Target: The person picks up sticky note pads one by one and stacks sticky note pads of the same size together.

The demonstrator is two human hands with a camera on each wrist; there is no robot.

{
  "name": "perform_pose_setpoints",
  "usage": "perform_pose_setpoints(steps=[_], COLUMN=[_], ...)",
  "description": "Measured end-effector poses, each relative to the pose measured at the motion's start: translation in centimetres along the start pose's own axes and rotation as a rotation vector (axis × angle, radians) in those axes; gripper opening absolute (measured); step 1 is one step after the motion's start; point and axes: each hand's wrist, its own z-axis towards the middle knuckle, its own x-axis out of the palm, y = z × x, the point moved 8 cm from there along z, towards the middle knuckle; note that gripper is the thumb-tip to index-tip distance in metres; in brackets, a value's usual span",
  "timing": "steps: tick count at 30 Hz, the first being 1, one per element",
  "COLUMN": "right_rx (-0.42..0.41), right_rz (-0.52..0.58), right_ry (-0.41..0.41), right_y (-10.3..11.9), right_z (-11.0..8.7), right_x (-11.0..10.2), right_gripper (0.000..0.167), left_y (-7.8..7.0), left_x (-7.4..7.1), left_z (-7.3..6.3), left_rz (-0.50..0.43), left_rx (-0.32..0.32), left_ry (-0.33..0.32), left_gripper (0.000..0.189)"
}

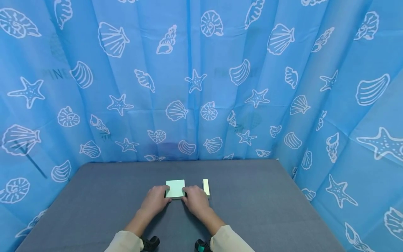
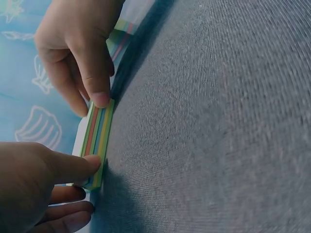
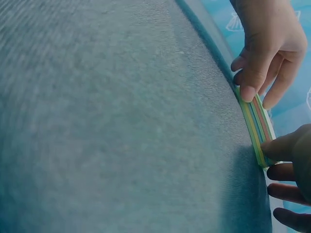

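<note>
A square pad of sticky notes (image 1: 175,189), pale green on top, lies flat on the grey table between both hands. Green, red, blue and yellow layers stripe its near edge (image 2: 100,131) in the left wrist view. My left hand (image 1: 155,200) grips the pad's left side, thumb at the near corner and fingers along the side. On the opposite side my right hand (image 1: 196,201) holds it the same way, its thumb (image 3: 274,147) against the striped edge. The pad's underside is hidden.
Just right of my right hand lies a narrow pale-yellow block (image 1: 206,187), with striped sides in the left wrist view. Grey cloth covers the table (image 1: 267,210). A blue curtain (image 1: 195,105) with white shells and starfish hangs behind the table and along its sides.
</note>
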Motion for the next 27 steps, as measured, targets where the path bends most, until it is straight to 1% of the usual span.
perform_pose_setpoints(steps=[4, 10, 13, 19, 23, 27], right_rx=[-0.014, -0.014, -0.022, -0.021, -0.014, -0.01], right_rz=[-0.029, -0.014, -0.01, 0.003, 0.016, 0.018], right_ry=[-0.014, -0.036, -0.052, -0.083, -0.094, -0.088], right_y=[0.17, 0.15, 0.17, 0.15, 0.1, 0.02], right_z=[-0.06, 0.01, 0.02, 0.04, 0.06, 0.13], right_x=[-0.09, -0.18, -0.22, -0.32, -0.46, -0.33], right_gripper=[0.024, 0.02, 0.019, 0.019, 0.019, 0.018], left_y=[-0.04, -0.23, -0.29, -0.37, -0.37, -0.34], left_x=[-0.12, -0.01, 0.01, -0.08, -0.03, 0.09], left_z=[0.09, 0.23, 0.2, -0.08, -0.17, -0.25], left_rz=[0.012, 0.071, 0.093, 0.1, 0.111, 0.124], left_rx=[0.0, 0.005, 0.018, 0.053, 0.075, 0.082], left_ry=[0.002, 0.037, 0.039, -0.001, -0.022, -0.031], left_gripper=[0.036, 0.029, 0.025, 0.016, 0.016, 0.015])
